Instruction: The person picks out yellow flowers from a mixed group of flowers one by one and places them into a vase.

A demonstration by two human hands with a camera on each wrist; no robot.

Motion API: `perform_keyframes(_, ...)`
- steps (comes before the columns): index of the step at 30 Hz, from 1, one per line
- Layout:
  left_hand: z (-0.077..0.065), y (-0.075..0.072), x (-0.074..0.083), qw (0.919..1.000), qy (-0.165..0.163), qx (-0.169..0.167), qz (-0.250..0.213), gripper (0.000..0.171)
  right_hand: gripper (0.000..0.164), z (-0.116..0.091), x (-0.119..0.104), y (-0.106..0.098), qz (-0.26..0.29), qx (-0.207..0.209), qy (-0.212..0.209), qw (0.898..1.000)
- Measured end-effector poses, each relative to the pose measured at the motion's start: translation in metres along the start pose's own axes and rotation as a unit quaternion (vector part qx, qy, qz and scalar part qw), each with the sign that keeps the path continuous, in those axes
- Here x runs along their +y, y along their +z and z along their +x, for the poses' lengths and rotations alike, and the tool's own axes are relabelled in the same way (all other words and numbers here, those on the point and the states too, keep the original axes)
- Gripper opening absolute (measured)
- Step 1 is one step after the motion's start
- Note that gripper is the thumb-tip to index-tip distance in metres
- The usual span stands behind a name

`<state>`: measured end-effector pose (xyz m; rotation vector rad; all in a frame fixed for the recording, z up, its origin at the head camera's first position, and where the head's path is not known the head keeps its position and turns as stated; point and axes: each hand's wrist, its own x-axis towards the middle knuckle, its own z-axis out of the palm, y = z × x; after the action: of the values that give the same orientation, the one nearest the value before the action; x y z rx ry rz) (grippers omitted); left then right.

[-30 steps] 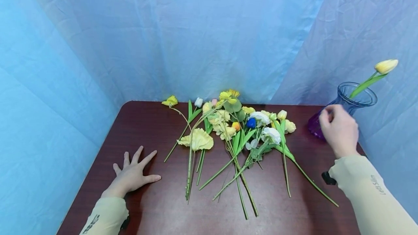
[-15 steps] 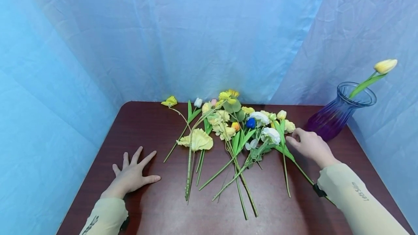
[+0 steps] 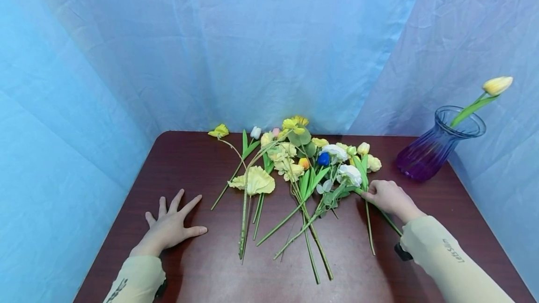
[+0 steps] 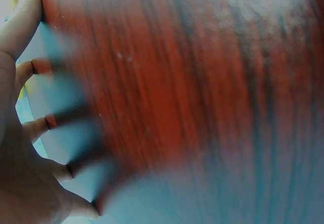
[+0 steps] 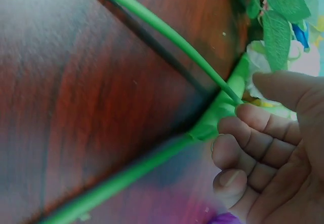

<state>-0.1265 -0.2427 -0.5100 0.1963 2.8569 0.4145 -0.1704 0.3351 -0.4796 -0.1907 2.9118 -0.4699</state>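
Observation:
My left hand (image 3: 168, 228) rests on the table at the left, fingers spread; it is blurred in the left wrist view. At the right side of the flower pile, my right hand (image 3: 391, 198) reaches down to the green stems and leaves. In the right wrist view its thumb and index finger stand apart beside a thin green stem (image 5: 167, 36), with the index fingertip at the stem. A thicker green stem (image 5: 121, 181) with a leaf passes by the other fingertips. Nearby lie a pale yellow tulip (image 3: 363, 148) and a white flower (image 3: 349, 175).
A blue-purple glass vase (image 3: 429, 153) stands at the back right, holding one yellow tulip (image 3: 498, 85). Several artificial flowers, including a blue tulip (image 3: 324, 158) and a large yellow bloom (image 3: 257, 180), lie across the dark table (image 3: 202, 265). Blue cloth (image 3: 269, 50) hangs behind.
My right hand has moved left and down from beside the vase to the stems at the pile's right side. My left hand has stayed in place.

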Motion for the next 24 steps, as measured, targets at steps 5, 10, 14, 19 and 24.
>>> perform_keyframes(5,0.000,0.001,0.000,1.0000,-0.002,0.001,0.004,0.095,0.028,-0.001,0.001,0.009,0.048,-0.017,0.031,0.998)
perform_keyframes(10,0.000,0.001,0.000,1.0000,-0.002,0.000,0.001,0.095,0.029,-0.003,-0.001,0.013,0.082,-0.004,0.063,0.995)
perform_keyframes(14,0.001,0.001,-0.001,1.0000,-0.002,-0.001,-0.003,0.095,0.026,-0.003,-0.004,0.014,0.083,0.011,0.076,0.994)
perform_keyframes(19,0.001,0.001,-0.002,1.0000,0.001,0.000,-0.007,0.095,0.016,-0.003,-0.004,0.014,0.086,0.016,0.093,0.992)
perform_keyframes(24,0.001,0.001,-0.001,1.0000,0.001,-0.001,-0.007,0.095,0.011,-0.004,-0.003,0.014,0.085,0.033,0.096,0.991)
